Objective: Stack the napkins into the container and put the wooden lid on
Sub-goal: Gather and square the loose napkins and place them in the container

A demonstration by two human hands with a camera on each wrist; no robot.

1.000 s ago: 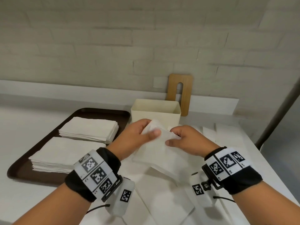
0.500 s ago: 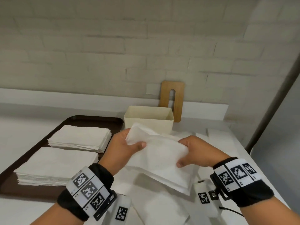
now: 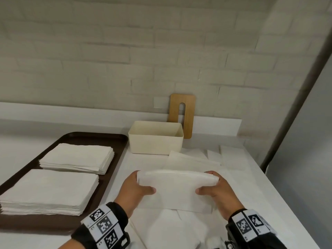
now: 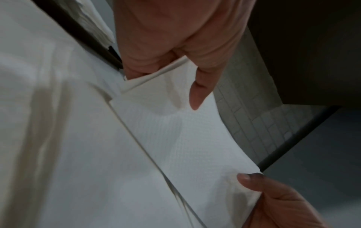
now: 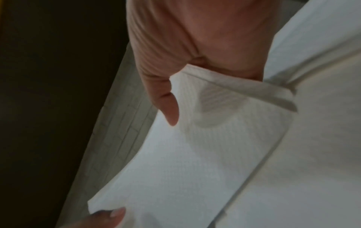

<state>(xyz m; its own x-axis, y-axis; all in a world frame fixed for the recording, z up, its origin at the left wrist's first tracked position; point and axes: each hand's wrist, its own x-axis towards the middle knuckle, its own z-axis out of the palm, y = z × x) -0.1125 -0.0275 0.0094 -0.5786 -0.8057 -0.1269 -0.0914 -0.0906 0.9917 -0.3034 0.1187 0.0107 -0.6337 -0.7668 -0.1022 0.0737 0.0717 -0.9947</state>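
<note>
A folded stack of white napkins (image 3: 177, 187) is held a little above the counter, short of the container. My left hand (image 3: 138, 187) pinches its left end and my right hand (image 3: 213, 187) pinches its right end, thumbs on top. The left wrist view shows the napkins (image 4: 175, 131) between thumb and fingers (image 4: 197, 95); the right wrist view shows the napkins (image 5: 195, 162) under the thumb (image 5: 168, 108). The cream container (image 3: 156, 137) stands open and looks empty at the back. The wooden lid (image 3: 181, 114), with a slot, leans upright on the wall behind it.
A dark brown tray (image 3: 111, 139) on the left carries two piles of napkins (image 3: 77, 158) (image 3: 48, 190). Loose napkins (image 3: 194, 159) lie on the counter before and right of the container. The counter's right edge (image 3: 280, 203) runs close to my right arm.
Both hands have squared the napkin stack from a tilted bundle into a level one, gripped at both ends. The head view has tilted up; the hands sit lower in frame.
</note>
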